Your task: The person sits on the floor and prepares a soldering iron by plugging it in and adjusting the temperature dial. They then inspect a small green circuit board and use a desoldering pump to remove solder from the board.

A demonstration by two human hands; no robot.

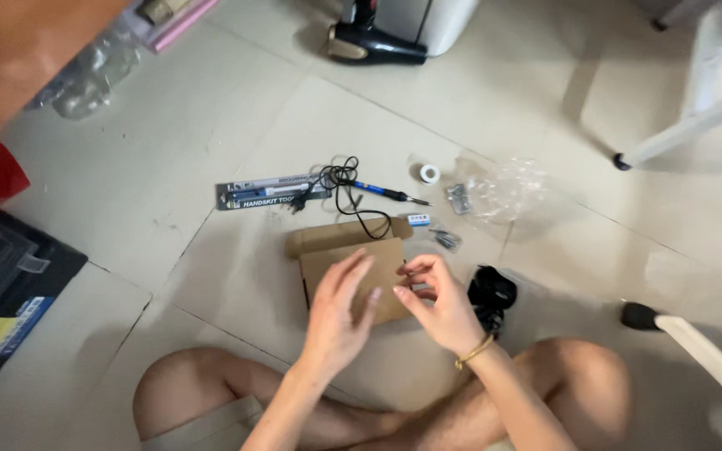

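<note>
Seated person with both hands over an opened cardboard box on a tiled floor.

The left hand [338, 311] is spread flat, fingers extended, over the brown cardboard box [347, 250], holding nothing; whether it touches the flap cannot be told. The right hand [438, 302], a gold bracelet [473, 352] at its wrist, has its fingers curled loosely near the box's right edge; any small item pinched there is too blurred to tell. The box lies between the person's crossed legs and a blue-handled soldering iron [386, 194] with coiled black cord. Near the iron lie a flat tool package [267, 193], a white tape roll [429, 174], and a crumpled clear plastic bag [507, 189]. A black object [492, 294] sits just right of the right hand.
</note>
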